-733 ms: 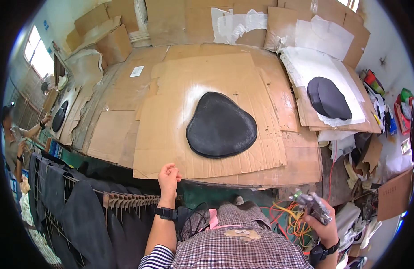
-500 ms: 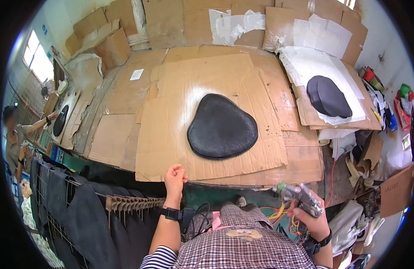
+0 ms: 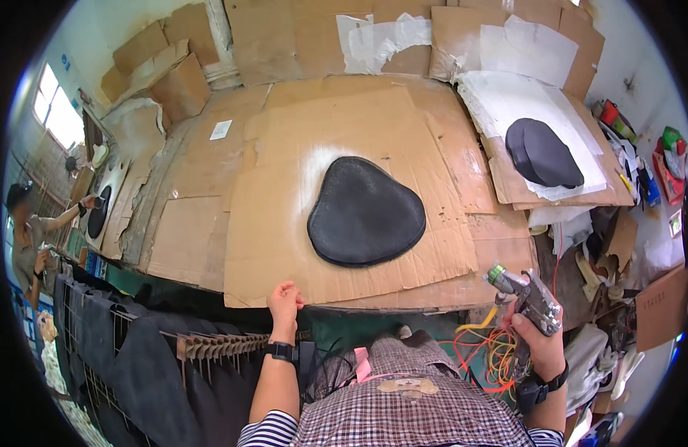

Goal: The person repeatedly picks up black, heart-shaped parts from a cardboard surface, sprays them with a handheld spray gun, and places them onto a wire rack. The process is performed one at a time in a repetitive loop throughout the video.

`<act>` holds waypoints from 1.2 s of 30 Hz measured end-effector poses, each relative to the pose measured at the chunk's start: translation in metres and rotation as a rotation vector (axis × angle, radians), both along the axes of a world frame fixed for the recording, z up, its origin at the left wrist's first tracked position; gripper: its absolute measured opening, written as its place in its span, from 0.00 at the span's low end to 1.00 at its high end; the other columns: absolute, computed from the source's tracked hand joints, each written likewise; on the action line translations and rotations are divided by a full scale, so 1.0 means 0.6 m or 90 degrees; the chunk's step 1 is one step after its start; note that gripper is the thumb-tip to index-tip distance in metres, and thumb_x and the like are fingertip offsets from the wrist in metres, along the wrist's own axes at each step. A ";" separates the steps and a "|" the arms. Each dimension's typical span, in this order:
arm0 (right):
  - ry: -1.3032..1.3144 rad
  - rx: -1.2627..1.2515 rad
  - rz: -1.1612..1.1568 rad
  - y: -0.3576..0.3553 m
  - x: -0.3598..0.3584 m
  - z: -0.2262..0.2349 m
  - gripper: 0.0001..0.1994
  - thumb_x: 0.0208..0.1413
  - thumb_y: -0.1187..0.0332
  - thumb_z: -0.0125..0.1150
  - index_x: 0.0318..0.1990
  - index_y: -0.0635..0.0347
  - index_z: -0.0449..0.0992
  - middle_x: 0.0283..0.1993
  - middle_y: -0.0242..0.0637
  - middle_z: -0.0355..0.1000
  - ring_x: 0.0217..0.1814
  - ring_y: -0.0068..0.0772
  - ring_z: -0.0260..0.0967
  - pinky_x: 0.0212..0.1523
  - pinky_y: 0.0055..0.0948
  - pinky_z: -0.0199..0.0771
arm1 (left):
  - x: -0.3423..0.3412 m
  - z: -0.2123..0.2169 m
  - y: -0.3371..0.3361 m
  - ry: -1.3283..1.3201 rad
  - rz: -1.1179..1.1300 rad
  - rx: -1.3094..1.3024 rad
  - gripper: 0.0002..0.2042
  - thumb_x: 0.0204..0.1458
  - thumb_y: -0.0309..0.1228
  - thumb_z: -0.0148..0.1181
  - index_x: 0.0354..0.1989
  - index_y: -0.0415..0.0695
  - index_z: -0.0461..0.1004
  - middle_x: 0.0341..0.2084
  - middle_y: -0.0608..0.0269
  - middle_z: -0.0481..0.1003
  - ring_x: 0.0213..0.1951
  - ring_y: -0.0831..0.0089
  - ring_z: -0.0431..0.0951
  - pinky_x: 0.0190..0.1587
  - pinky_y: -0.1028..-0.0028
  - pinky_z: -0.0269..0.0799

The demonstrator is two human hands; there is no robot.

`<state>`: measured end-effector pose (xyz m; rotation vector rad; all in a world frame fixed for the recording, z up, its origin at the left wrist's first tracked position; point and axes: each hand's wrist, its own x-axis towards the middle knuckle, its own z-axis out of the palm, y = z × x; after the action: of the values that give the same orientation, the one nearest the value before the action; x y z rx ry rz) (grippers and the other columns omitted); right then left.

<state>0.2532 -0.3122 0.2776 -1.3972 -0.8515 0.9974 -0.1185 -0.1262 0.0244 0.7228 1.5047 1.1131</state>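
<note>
A black, rounded-triangular padded seat piece (image 3: 366, 212) lies flat on the cardboard sheet (image 3: 269, 201) in front of me. My right hand (image 3: 534, 328) grips a grimy metal spray gun (image 3: 530, 298) by its handle, over the table's near right edge. Its green-ringed end points up and left, apart from the black piece, and a yellow hose (image 3: 478, 322) runs down from it. My left hand (image 3: 286, 302) hovers at the near edge of the cardboard, left of the black piece. Its fingers are loosely curled in, with nothing visible in them.
Two stacked black pieces (image 3: 543, 154) rest on white-covered cardboard at right. Dark sheets (image 3: 147, 357) hang on a wire rack (image 3: 217, 344) at lower left. Coiled orange and yellow hoses (image 3: 500, 357) dangle beside my right leg. A co-worker (image 3: 31, 235) handles another black piece (image 3: 98, 212) far left.
My right hand has moved right and slightly up with the spray gun, and more of the hoses shows. My left hand sits slightly lower and further left. The black seat piece stays on the cardboard.
</note>
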 end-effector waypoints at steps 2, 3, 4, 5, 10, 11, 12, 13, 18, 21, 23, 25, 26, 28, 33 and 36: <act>-0.041 -0.028 0.048 -0.001 0.011 0.008 0.22 0.47 0.74 0.63 0.51 0.69 0.66 0.33 0.34 0.71 0.32 0.23 0.69 0.37 0.23 0.70 | 0.009 -0.011 0.013 0.016 -0.016 -0.029 0.11 0.49 0.22 0.53 0.41 0.36 0.68 0.23 0.63 0.71 0.18 0.78 0.71 0.18 0.82 0.65; -0.062 -0.039 0.072 -0.001 0.020 0.011 0.22 0.47 0.75 0.62 0.51 0.69 0.66 0.33 0.34 0.71 0.33 0.22 0.69 0.37 0.23 0.70 | 0.015 -0.015 0.023 0.024 -0.024 -0.040 0.11 0.48 0.22 0.53 0.42 0.36 0.68 0.23 0.63 0.71 0.18 0.78 0.71 0.18 0.82 0.65; -0.088 -0.050 0.104 -0.010 0.035 0.005 0.22 0.46 0.76 0.61 0.52 0.68 0.66 0.35 0.33 0.72 0.35 0.19 0.67 0.39 0.21 0.69 | 0.020 -0.017 0.032 0.034 -0.028 -0.045 0.11 0.48 0.22 0.53 0.42 0.36 0.68 0.23 0.62 0.71 0.18 0.78 0.71 0.18 0.81 0.65; -0.118 -0.060 0.126 -0.022 0.047 0.000 0.23 0.46 0.76 0.61 0.52 0.68 0.67 0.35 0.33 0.72 0.35 0.19 0.67 0.39 0.21 0.68 | 0.025 -0.019 0.041 0.043 -0.032 -0.050 0.11 0.48 0.22 0.52 0.42 0.36 0.68 0.23 0.62 0.71 0.18 0.78 0.71 0.18 0.81 0.65; -0.116 -0.077 0.138 -0.033 0.062 -0.001 0.23 0.46 0.76 0.62 0.52 0.68 0.67 0.35 0.32 0.71 0.36 0.18 0.66 0.39 0.21 0.68 | 0.052 -0.035 0.090 0.075 -0.068 -0.052 0.11 0.48 0.22 0.52 0.41 0.36 0.68 0.23 0.61 0.71 0.18 0.77 0.71 0.17 0.80 0.65; -0.086 -0.065 0.117 -0.024 0.060 0.003 0.23 0.46 0.76 0.62 0.52 0.68 0.67 0.35 0.32 0.71 0.36 0.18 0.66 0.39 0.21 0.68 | 0.057 -0.040 0.100 0.081 -0.075 -0.057 0.11 0.48 0.22 0.52 0.41 0.36 0.68 0.23 0.61 0.71 0.17 0.77 0.71 0.17 0.79 0.65; -0.096 -0.057 0.117 -0.013 0.063 0.004 0.24 0.46 0.76 0.63 0.53 0.68 0.66 0.35 0.33 0.71 0.35 0.19 0.66 0.39 0.21 0.68 | 0.063 -0.043 0.109 0.086 -0.081 -0.060 0.11 0.48 0.22 0.53 0.41 0.36 0.68 0.22 0.61 0.71 0.17 0.76 0.71 0.17 0.79 0.65; -0.091 -0.056 0.124 -0.011 0.063 0.005 0.24 0.46 0.76 0.63 0.53 0.68 0.66 0.35 0.33 0.71 0.35 0.19 0.67 0.38 0.21 0.68 | 0.068 -0.047 0.115 0.094 -0.078 -0.062 0.11 0.47 0.22 0.53 0.41 0.36 0.69 0.23 0.61 0.72 0.17 0.76 0.71 0.17 0.78 0.66; -0.106 -0.057 0.201 -0.040 0.075 -0.003 0.26 0.44 0.76 0.64 0.53 0.68 0.65 0.33 0.34 0.72 0.34 0.21 0.69 0.37 0.21 0.69 | 0.095 -0.066 0.149 0.162 -0.084 -0.059 0.11 0.46 0.22 0.54 0.39 0.36 0.71 0.25 0.59 0.73 0.16 0.74 0.72 0.17 0.76 0.67; -0.093 -0.071 0.119 -0.063 0.083 -0.010 0.26 0.43 0.75 0.65 0.53 0.69 0.66 0.31 0.34 0.71 0.32 0.24 0.69 0.35 0.23 0.70 | 0.106 -0.091 0.167 0.270 -0.105 -0.047 0.11 0.44 0.23 0.54 0.38 0.36 0.72 0.27 0.58 0.74 0.22 0.70 0.75 0.25 0.73 0.71; -0.018 -0.067 0.018 -0.065 0.084 -0.007 0.25 0.43 0.75 0.65 0.52 0.69 0.67 0.30 0.33 0.71 0.31 0.24 0.69 0.34 0.24 0.70 | 0.098 -0.130 0.172 0.393 -0.111 -0.016 0.13 0.43 0.24 0.55 0.39 0.36 0.72 0.29 0.55 0.75 0.29 0.65 0.76 0.33 0.69 0.72; -0.026 -0.080 0.045 -0.072 0.087 -0.001 0.26 0.43 0.75 0.65 0.53 0.68 0.67 0.31 0.35 0.71 0.32 0.24 0.69 0.35 0.25 0.70 | 0.123 -0.116 0.176 0.484 -0.129 -0.003 0.14 0.43 0.26 0.55 0.40 0.37 0.72 0.32 0.53 0.76 0.36 0.60 0.76 0.40 0.66 0.71; -0.026 -0.081 0.080 -0.082 0.091 -0.008 0.26 0.43 0.75 0.65 0.53 0.68 0.66 0.31 0.35 0.71 0.32 0.24 0.69 0.35 0.25 0.70 | 0.134 -0.109 0.176 0.516 -0.136 -0.013 0.14 0.43 0.26 0.55 0.41 0.38 0.72 0.34 0.51 0.76 0.39 0.58 0.76 0.43 0.64 0.70; -0.087 -0.103 0.181 -0.098 0.106 -0.027 0.27 0.43 0.75 0.65 0.54 0.67 0.65 0.34 0.36 0.71 0.34 0.25 0.69 0.37 0.26 0.71 | 0.155 -0.084 0.173 0.565 -0.154 -0.028 0.15 0.42 0.28 0.57 0.40 0.38 0.72 0.36 0.50 0.76 0.42 0.55 0.75 0.46 0.63 0.69; -0.016 -0.064 0.043 -0.075 0.082 -0.014 0.26 0.44 0.75 0.64 0.53 0.69 0.65 0.32 0.38 0.71 0.33 0.26 0.70 0.36 0.26 0.72 | 0.180 -0.076 0.168 0.622 -0.147 -0.061 0.14 0.42 0.28 0.57 0.39 0.39 0.72 0.36 0.48 0.76 0.41 0.52 0.75 0.46 0.63 0.69; -0.029 -0.069 0.017 -0.080 0.094 -0.001 0.25 0.44 0.75 0.64 0.52 0.70 0.66 0.31 0.36 0.71 0.31 0.25 0.70 0.34 0.24 0.71 | 0.188 -0.073 0.168 0.627 -0.140 -0.068 0.12 0.41 0.27 0.56 0.36 0.40 0.73 0.35 0.48 0.76 0.41 0.52 0.75 0.45 0.62 0.69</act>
<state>0.3097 -0.3604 0.2768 -1.5092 -0.8620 1.0489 -0.0059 -0.0253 -0.0191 1.4412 2.1879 0.4841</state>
